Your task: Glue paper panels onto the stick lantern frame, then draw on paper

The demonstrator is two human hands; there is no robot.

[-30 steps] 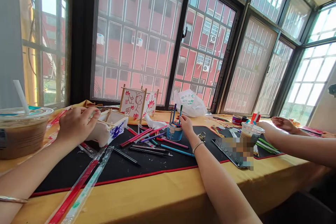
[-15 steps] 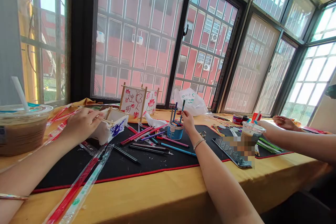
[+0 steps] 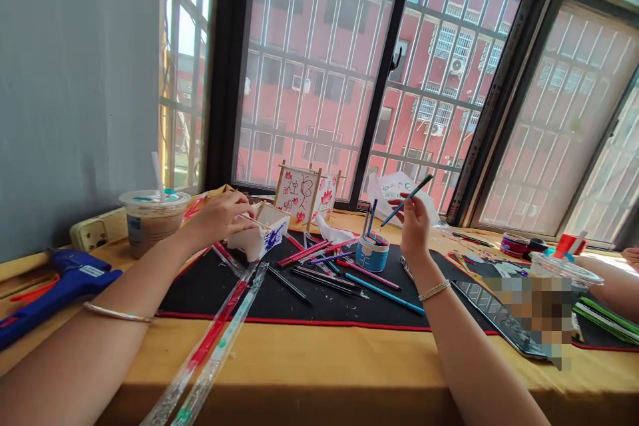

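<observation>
My left hand [image 3: 219,218] is closed on a small stick-framed paper lantern [image 3: 249,241], which lies tilted on its side with a blue-purple drawing on one face. My fingers cover part of its upper sticks. Raised right of the pen cup, my right hand [image 3: 415,226] pinches a slim green-and-blue felt-tip pen [image 3: 422,184], its lower end slanting left. The blue-banded pen cup [image 3: 373,257] holds several pens upright. Behind it stands another paper lantern [image 3: 298,197] with red flowers and lettering. Loose felt-tip pens [image 3: 327,279] lie scattered on the black mat [image 3: 319,309].
A blue glue gun [image 3: 74,279] and a lidded drink cup [image 3: 157,219] are on the left. Plastic pen sleeves [image 3: 224,339] hang over the front edge. Rightward are a phone [image 3: 499,319], a second drink cup [image 3: 562,269] and another person's arm [image 3: 612,286].
My right hand has lifted the pen up and right, away from the pen cup. The view has turned left, bringing the glue gun in. My left hand stays on the lantern.
</observation>
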